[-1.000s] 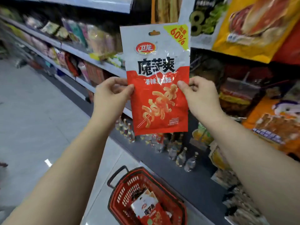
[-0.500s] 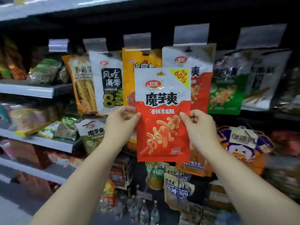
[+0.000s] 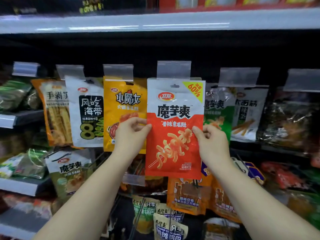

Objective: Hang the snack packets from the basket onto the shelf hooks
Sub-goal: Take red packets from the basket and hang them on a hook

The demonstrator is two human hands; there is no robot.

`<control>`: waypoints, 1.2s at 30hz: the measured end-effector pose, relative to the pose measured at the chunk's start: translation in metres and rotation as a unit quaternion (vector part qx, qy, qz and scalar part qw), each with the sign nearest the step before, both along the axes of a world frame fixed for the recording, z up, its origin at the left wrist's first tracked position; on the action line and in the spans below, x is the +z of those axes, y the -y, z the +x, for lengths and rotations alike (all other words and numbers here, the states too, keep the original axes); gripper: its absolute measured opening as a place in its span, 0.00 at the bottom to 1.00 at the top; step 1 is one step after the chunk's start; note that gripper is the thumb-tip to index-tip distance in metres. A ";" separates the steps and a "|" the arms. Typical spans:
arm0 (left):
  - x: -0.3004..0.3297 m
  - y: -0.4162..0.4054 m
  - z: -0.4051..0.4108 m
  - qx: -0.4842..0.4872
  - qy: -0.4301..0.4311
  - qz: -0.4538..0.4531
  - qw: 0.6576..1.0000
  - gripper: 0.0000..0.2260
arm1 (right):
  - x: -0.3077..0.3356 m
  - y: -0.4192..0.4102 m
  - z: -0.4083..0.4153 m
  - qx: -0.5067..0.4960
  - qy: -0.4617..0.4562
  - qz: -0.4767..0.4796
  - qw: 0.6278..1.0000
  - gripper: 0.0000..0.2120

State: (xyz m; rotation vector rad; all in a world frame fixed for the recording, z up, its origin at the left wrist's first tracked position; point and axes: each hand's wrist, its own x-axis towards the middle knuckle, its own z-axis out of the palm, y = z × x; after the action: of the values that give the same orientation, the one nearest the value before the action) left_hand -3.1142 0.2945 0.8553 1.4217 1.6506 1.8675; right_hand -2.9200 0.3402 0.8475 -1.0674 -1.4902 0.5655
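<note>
Red-and-white snack packet upright between both hands, left hand and right hand pinching its side edges

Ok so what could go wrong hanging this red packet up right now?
The hang hole in the red packet is small and sits just below the clear price tag holder, so it might miss the hook. Both hands, left and right, pinch only the edges, so it could slip or knock the yellow packet.
</note>
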 end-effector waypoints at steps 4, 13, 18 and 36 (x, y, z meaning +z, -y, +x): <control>0.016 -0.005 0.000 0.008 -0.002 0.019 1.000 0.02 | 0.016 -0.003 -0.004 -0.005 -0.002 0.026 1.000 0.14; 0.027 -0.019 0.001 -0.016 0.008 -0.010 1.000 0.01 | 0.019 -0.020 -0.006 -0.021 0.018 0.016 0.999 0.16; 0.020 -0.028 -0.003 -0.001 0.017 -0.016 1.000 0.02 | 0.015 -0.030 -0.011 -0.009 0.020 0.008 1.000 0.17; -0.011 -0.039 -0.027 0.173 -0.281 0.014 0.944 0.07 | -0.010 -0.055 -0.015 -0.113 0.190 0.222 0.950 0.17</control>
State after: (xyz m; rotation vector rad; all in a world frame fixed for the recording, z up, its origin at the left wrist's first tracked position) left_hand -3.1414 0.3335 0.8439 1.9078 2.2697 1.7510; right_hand -2.9355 0.3947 0.8370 -0.9993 -1.6901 -0.1498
